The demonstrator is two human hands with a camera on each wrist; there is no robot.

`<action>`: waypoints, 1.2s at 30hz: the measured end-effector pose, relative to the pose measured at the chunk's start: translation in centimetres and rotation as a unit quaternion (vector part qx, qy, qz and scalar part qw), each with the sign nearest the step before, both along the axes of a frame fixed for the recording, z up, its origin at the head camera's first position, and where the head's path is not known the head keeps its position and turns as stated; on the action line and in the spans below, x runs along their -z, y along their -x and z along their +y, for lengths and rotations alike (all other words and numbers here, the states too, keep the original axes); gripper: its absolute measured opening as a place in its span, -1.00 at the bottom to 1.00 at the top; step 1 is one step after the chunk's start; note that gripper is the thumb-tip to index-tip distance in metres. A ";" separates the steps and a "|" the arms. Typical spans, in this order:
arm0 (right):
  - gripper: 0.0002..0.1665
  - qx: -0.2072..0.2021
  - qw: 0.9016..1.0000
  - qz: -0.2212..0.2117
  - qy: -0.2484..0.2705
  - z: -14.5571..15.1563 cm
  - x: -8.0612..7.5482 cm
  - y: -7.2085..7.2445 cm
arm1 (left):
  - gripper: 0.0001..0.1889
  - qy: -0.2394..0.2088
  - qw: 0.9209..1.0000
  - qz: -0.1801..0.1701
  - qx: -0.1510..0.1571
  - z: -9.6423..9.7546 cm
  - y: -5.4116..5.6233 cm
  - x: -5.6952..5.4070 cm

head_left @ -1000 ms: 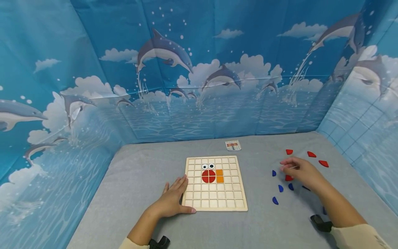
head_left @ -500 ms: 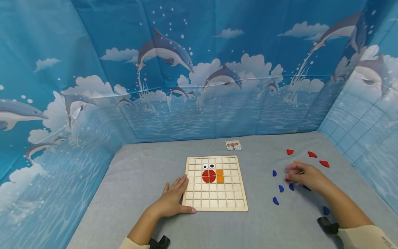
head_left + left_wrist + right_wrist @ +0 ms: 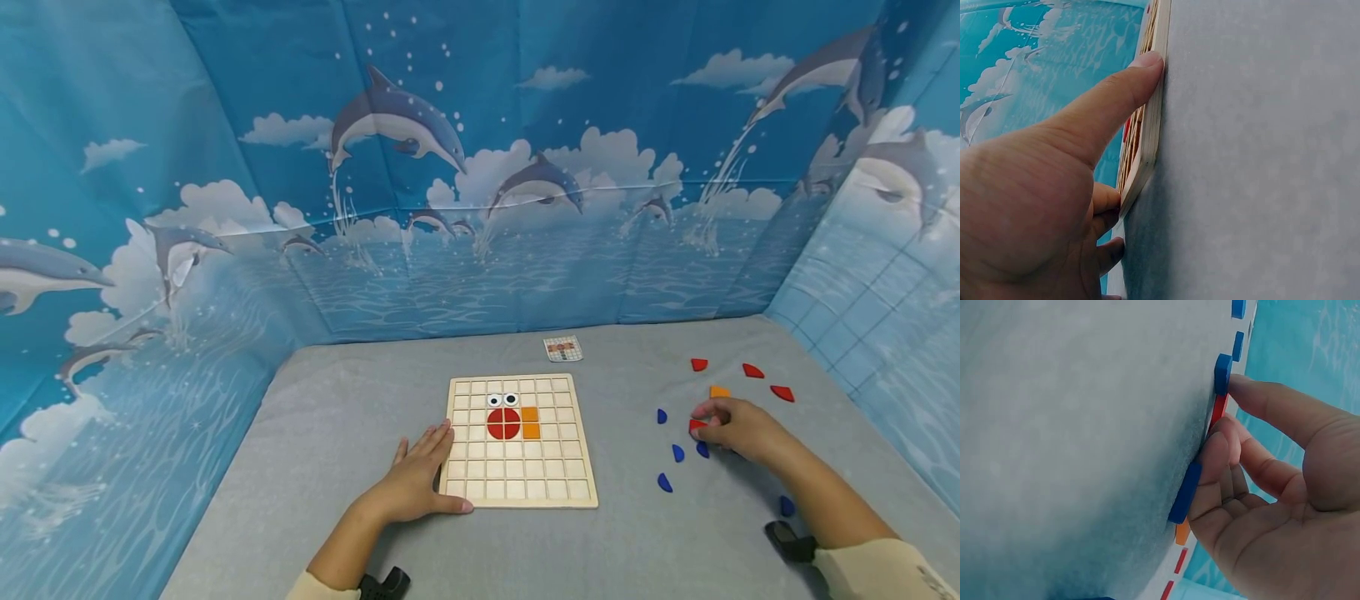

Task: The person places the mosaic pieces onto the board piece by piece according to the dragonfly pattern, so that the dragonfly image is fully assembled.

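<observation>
Pinching red piece (image 3: 696, 426): right hand (image 3: 737, 427). Left hand (image 3: 417, 482) touching gridded board (image 3: 551, 468).

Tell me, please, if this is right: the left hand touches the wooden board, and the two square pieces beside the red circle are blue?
The colour is wrong: in the head view, the two square pieces beside the red circle are orange. The left hand touches the wooden board.
</observation>
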State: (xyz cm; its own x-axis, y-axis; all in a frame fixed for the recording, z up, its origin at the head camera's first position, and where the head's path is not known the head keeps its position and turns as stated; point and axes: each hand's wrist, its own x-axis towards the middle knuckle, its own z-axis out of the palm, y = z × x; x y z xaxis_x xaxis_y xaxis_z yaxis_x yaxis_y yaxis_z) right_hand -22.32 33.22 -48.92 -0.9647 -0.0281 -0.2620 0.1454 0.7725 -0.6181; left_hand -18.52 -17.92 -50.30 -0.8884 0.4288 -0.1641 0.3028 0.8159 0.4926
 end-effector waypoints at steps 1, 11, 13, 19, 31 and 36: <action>-0.51 0.000 1.000 0.000 -0.001 -0.1 -0.1 0.0 | 0.27 0.001 1.000 0.001 0.000 0.0 0.0 0.0; -0.68 -0.006 1.000 0.009 -0.010 -0.2 0.2 -0.2 | 0.28 0.002 1.000 0.001 0.003 0.0 0.1 0.1; -0.68 -0.010 1.000 0.017 -0.011 -0.1 0.3 -0.2 | 0.28 0.002 1.000 0.002 0.003 0.0 0.1 0.1; -0.73 -0.014 1.000 0.026 0.002 0.2 0.1 -0.1 | 0.28 0.000 1.000 0.000 0.004 0.0 0.0 0.1; -0.65 -0.023 0.998 0.058 0.029 -1.9 -1.2 -0.7 | 0.28 0.001 1.000 -0.001 0.003 0.0 0.1 0.2; -0.60 -0.037 0.995 0.072 0.052 -3.4 -1.7 -0.7 | 0.27 -0.001 1.000 0.000 0.004 0.0 0.0 0.1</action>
